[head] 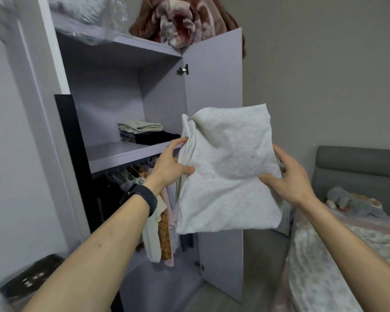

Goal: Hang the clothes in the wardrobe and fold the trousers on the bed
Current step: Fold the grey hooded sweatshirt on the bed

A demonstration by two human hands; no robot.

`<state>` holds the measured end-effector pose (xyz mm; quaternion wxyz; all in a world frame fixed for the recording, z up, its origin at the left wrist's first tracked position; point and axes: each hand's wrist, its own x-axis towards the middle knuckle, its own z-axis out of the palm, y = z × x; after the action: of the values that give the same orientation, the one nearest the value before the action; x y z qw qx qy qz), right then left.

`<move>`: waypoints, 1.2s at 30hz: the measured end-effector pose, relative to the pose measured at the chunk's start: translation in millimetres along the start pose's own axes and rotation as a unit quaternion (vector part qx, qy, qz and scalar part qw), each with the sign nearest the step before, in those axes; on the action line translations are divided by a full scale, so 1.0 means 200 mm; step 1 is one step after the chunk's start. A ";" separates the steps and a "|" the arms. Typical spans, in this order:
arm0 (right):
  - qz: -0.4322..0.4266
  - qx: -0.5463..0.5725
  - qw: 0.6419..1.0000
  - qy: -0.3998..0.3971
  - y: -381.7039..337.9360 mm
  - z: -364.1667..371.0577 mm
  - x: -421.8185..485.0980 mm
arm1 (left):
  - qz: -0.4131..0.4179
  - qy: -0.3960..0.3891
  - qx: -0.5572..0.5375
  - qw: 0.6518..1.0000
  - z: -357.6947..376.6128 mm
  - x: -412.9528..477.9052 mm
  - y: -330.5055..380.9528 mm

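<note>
Pale grey folded garment (pixel 230 172), its kind hard to tell, is held up before the open wardrobe (pixel 126 86). The left hand (pixel 169 165) pinches its bunched edge and the right hand (pixel 288 176) clasps the opposite side, fingertips hidden behind the cloth. The bed (pixel 347 255) is cut off at right.

Trousers (pixel 230 170): pale grey, folded, held upright between left hand (pixel 171 165) and right hand (pixel 288 176); bunched above left grip.

Folded garment (pixel 230 167): soft, matt, heathered light-grey knit cloth. Wardrobe (pixel 214 70): smooth, matt lilac laminate panels. Hinge (pixel 182 70): shiny metal. Headboard (pixel 356 163): grey woven fabric upholstery.
</note>
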<state>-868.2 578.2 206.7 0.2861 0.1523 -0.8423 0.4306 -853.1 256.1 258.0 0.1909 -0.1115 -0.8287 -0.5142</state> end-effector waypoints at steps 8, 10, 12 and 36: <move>-0.053 0.078 0.995 -0.025 0.26 0.43 0.83 | 0.023 0.076 0.003 0.997 -0.06 0.69 -0.33; -0.068 0.139 0.987 -0.043 0.34 0.60 1.05 | 0.028 0.109 0.012 0.994 -0.14 0.89 -0.45; -0.086 0.183 0.977 -0.068 0.44 0.81 1.31 | 0.018 0.142 0.028 0.989 -0.21 1.14 -0.59; -0.262 0.295 0.874 -0.283 -0.46 2.57 2.78 | -0.139 0.419 0.203 0.874 -1.38 1.62 -0.90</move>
<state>-1442.6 100.9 366.6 0.0794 0.5605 -0.6500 0.5069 -1159.3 -74.7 361.7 0.4652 0.2714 -0.7644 -0.3543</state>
